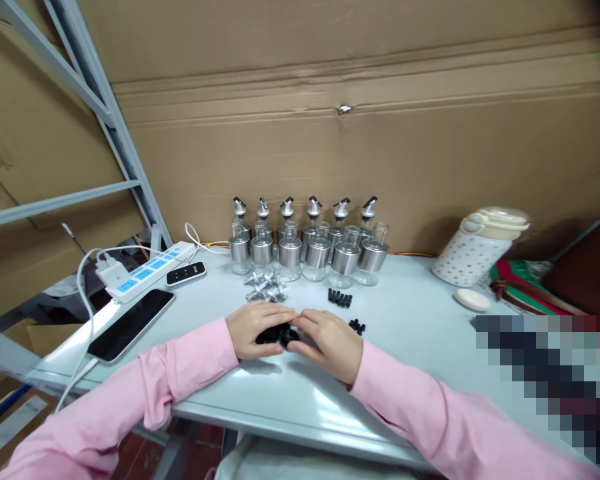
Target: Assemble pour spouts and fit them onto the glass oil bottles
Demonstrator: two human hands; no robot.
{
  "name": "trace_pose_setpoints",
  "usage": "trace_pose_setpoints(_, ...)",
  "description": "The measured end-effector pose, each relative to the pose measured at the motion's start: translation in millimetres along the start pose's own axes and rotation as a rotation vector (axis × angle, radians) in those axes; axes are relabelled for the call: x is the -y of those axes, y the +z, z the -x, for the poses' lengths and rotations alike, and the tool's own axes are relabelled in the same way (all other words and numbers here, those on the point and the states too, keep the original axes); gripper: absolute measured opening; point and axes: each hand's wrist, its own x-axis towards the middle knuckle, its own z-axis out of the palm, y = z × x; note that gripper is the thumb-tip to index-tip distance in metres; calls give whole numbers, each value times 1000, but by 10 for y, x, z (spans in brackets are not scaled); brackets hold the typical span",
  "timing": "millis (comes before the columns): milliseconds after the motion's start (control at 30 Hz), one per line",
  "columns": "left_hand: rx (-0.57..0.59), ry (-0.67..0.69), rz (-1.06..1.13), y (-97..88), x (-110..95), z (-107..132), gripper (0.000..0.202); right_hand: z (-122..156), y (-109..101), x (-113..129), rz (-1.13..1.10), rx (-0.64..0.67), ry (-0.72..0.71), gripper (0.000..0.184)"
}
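On the table, my left hand (257, 327) and my right hand (329, 341) meet at the fingertips, curved around several small round black plastic parts (289, 337). Palms and fingers partly hide these parts. Just beyond my left hand lies a pile of silver spout pieces (265, 287). Past my right hand are a row of black plastic levers (340, 298) and a small cluster of black bits (357, 327). Behind them stand glass bottles with steel sleeves (318, 252); the front row has bare necks. Those in the back row carry silver pourers with black levers (341, 207).
Toward the left edge lie a black phone (133, 325), a small black device (185, 274) and a white power strip (150, 272) with cables. A spotted flask (475, 250) and a white oval object (473, 300) stand right. Cardboard (360, 153) walls the back.
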Motion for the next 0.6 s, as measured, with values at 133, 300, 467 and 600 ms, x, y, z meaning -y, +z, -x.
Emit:
trace_pose_setpoints(133,14,-51,-80,5,0,-6,44,8,-63,-77,19,-161,-46,19)
trace_pose_setpoints(300,65,-111,-118,25,-39,-23,33,-10,-189,-210,12,-417,-18,18)
trace_pose_setpoints(467,16,-122,-87,-14,-38,-4,42,-35,-354,-416,11,-663,70,26)
trace_pose_setpoints(600,-144,-104,-47,-126,29,15,45,-21,-461,-687,40,-787,167,34)
